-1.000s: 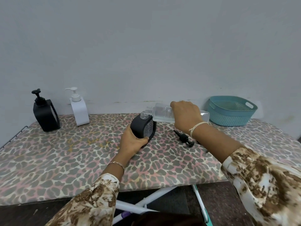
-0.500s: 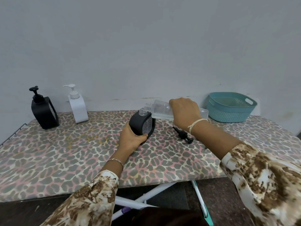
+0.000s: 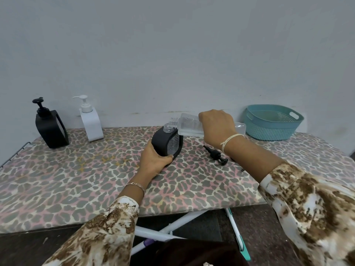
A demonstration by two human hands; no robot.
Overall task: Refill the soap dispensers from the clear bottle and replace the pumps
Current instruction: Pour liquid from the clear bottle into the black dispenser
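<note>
Little has shifted over the last second — the clear plastic refill bottle is tipped on its side much as it was, its threaded neck just above and beside the open clear mouth of the black rounded soap dispenser with a textured window. Only the view has risen slightly, so everything sits a touch lower. Whether liquid is actually passing between the two mouths is too fine to make out, though the steady pose suggests the pour is under way rather than finished.

That dispenser stands near the middle of the leopard-print padded board, tilted a little toward the bottle. Left hand is wrapped around its lower near side, steadying it; right hand is closed over the middle of the bottle, holding it near horizontal.

Just to the right, on the board beneath the right wrist, lies the removed black pump head — it must go back on once this fill ends.

Farther out, at the back left, a second black dispenser with its pump fitted and a white dispenser with a white pump stand upright near the wall. From here I cannot tell if those two have been filled. A teal perforated plastic basket sits at the back right.
</note>
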